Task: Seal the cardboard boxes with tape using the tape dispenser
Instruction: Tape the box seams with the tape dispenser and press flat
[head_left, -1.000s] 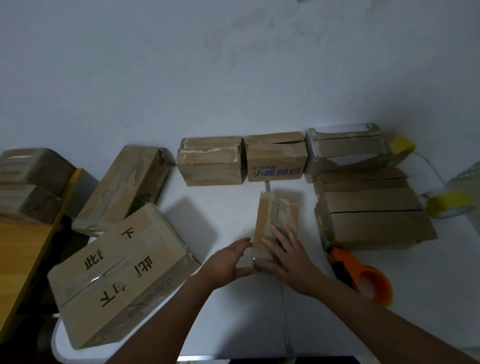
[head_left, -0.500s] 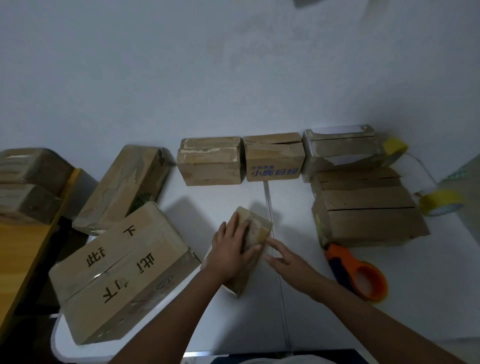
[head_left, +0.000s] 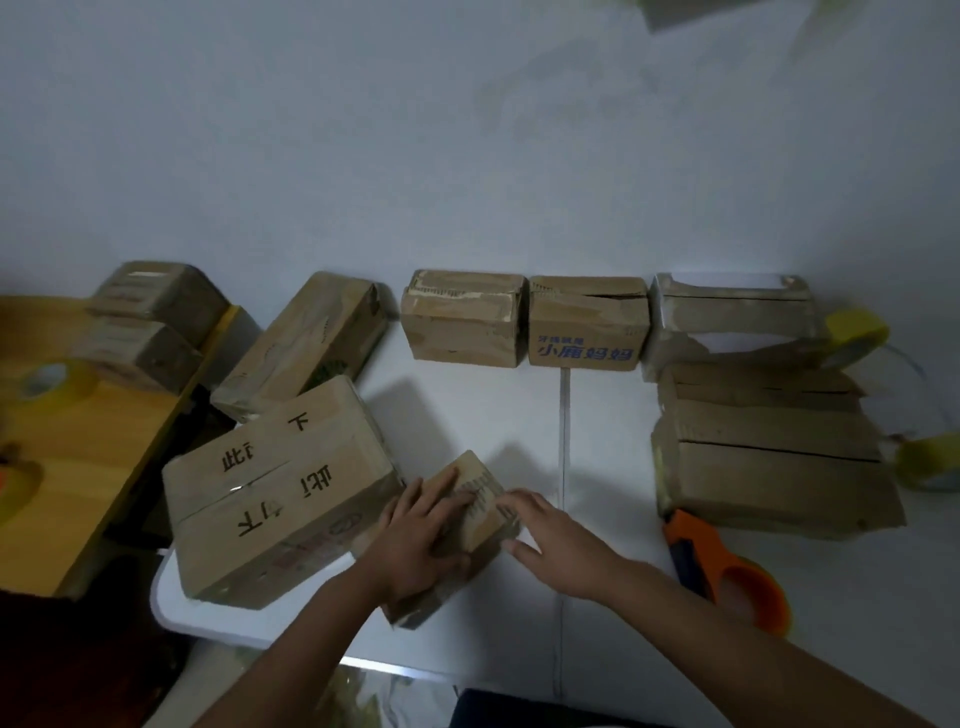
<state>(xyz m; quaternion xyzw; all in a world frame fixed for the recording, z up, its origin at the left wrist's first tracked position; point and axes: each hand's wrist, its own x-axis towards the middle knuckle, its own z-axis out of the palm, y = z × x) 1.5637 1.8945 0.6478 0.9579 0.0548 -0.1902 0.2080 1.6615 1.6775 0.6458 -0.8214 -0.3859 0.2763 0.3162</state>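
Pressing small box, left hand flat, right hand steadying

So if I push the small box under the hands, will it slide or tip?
The small box probably slides easily: the white table looks smooth. It likely feels light and stiff. Tipping seems unlikely, since it lies low under the left hand.

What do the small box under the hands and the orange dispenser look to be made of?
Small box: brown corrugated cardboard, matte, with a glossy strip that looks like clear tape on top. Tape dispenser: seemingly moulded plastic, smooth orange body with a dark section near the blade end; the blade itself is too blurred to judge.
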